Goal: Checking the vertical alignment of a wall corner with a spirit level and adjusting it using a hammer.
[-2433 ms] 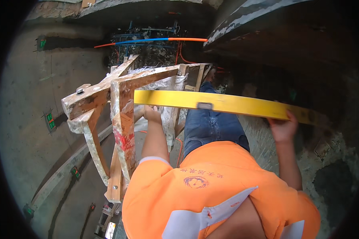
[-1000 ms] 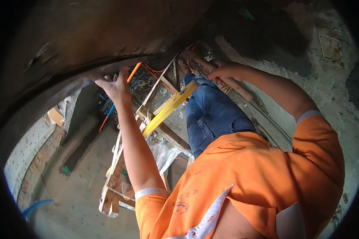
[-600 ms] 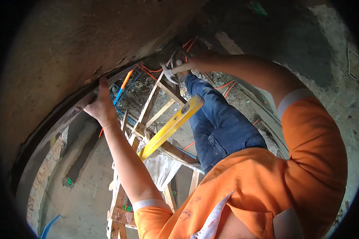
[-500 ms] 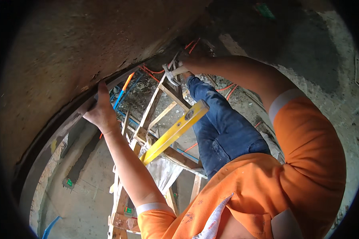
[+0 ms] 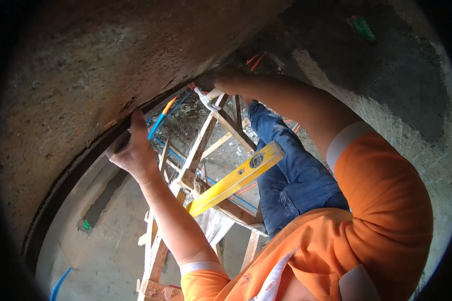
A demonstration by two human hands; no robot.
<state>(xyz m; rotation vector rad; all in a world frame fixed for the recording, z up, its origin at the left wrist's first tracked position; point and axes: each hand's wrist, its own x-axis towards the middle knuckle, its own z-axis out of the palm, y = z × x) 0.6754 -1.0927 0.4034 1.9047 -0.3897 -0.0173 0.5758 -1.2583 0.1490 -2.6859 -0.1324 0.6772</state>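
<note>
My left hand (image 5: 138, 153) grips the edge of a long dark strip (image 5: 65, 210) that runs along the rough brown concrete surface (image 5: 110, 55). Its thumb presses up against that surface, while the other fingers are partly hidden. Farther off, in shadow, my right hand (image 5: 229, 82) is closed round the pale handle of a claw hammer (image 5: 206, 100), held close to the strip's far end. Below and between my arms, a yellow spirit level (image 5: 236, 179) rests slanted on a wooden frame (image 5: 201, 145). My left forearm hides its lower end.
My jeans-clad legs (image 5: 291, 165) are beside the frame. Whitish sheeting (image 5: 213, 224) hangs from it. Beyond lie rubble, orange and blue pipes (image 5: 161, 118). Another blue pipe (image 5: 60, 284) is at lower left. A rough grey wall (image 5: 397, 130) stands on the right.
My right hand has shifted with the hammer toward the strip. My left hand keeps its hold on the strip. The whole view has tilted and shifted slightly.
</note>
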